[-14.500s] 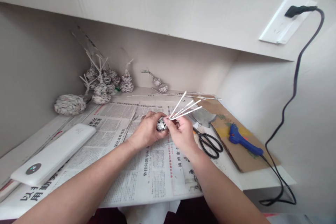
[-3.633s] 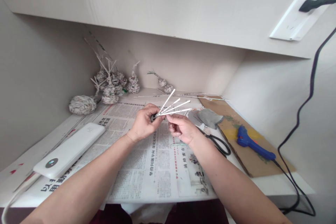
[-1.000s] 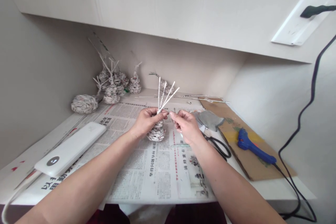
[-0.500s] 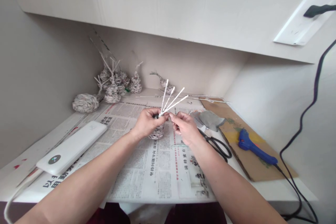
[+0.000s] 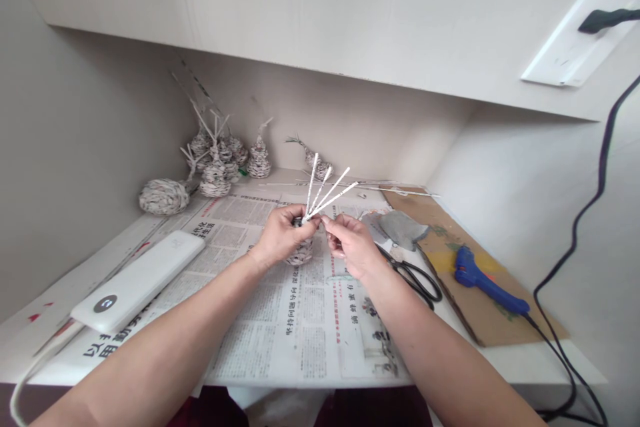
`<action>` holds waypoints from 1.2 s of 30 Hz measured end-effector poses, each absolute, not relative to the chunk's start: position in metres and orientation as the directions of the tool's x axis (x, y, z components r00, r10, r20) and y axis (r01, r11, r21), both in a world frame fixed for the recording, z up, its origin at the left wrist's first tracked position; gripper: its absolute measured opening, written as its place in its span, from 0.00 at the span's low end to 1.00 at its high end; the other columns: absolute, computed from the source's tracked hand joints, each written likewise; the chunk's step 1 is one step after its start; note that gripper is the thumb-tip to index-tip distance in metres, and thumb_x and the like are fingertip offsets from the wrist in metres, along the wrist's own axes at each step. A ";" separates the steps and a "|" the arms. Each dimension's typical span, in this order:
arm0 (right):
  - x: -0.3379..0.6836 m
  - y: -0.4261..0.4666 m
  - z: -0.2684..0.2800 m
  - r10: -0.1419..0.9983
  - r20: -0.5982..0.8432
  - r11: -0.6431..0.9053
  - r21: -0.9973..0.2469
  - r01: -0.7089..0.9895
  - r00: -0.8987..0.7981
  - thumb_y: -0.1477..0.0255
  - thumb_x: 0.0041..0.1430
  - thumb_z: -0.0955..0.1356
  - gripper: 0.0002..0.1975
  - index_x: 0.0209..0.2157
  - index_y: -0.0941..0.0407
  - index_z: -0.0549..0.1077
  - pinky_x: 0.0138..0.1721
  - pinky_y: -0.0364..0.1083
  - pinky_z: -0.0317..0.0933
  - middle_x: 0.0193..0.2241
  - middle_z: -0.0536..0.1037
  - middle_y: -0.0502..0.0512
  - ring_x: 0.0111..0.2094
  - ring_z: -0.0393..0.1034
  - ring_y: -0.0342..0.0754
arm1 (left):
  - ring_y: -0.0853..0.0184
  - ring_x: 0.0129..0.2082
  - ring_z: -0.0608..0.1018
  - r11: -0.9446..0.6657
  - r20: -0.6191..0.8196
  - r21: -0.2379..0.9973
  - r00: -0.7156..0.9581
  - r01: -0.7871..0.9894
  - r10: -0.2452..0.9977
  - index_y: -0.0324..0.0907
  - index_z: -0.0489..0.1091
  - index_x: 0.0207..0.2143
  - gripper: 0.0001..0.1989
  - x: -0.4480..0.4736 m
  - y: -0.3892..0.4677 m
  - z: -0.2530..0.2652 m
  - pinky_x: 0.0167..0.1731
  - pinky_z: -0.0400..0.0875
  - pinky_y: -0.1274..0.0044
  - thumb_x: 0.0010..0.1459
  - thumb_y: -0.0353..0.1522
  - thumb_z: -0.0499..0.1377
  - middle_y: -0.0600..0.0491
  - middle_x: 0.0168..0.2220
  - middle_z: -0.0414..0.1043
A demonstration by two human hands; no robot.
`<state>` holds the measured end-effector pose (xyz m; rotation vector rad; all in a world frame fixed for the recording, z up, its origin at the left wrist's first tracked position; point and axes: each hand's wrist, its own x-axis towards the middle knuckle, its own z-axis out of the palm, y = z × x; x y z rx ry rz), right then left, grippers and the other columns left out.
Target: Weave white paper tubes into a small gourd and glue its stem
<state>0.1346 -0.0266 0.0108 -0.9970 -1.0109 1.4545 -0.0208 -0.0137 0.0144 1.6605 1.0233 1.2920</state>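
My left hand is closed around the neck of a small woven paper gourd, whose rounded body shows beneath my fingers on the newspaper. Several white paper sticks fan up and to the right out of its top. My right hand is beside the gourd's top, thumb and forefinger pinched together close to the base of the sticks. What lies in that pinch, perhaps a stick's end, is too small to make out.
Newspaper covers the table. Black-handled scissors and grey cloth pieces lie right of my hands. A blue glue gun rests on cardboard. At left are a white power bank and several woven gourds.
The fanned sticks have tilted very slightly to the left. Both hands keep nearly the same place and grip.
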 end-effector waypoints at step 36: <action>0.132 -0.035 0.018 0.991 -0.038 -0.067 -0.969 -0.236 -0.125 0.60 0.40 0.77 0.25 0.19 0.55 0.58 0.15 0.37 0.38 0.14 0.64 0.42 0.15 0.53 0.35 | 0.67 0.30 0.77 -0.211 0.230 0.970 0.170 -0.123 0.958 0.37 0.78 0.32 0.15 -0.019 -0.012 0.010 0.33 0.70 0.78 0.46 0.40 0.68 0.50 0.31 0.79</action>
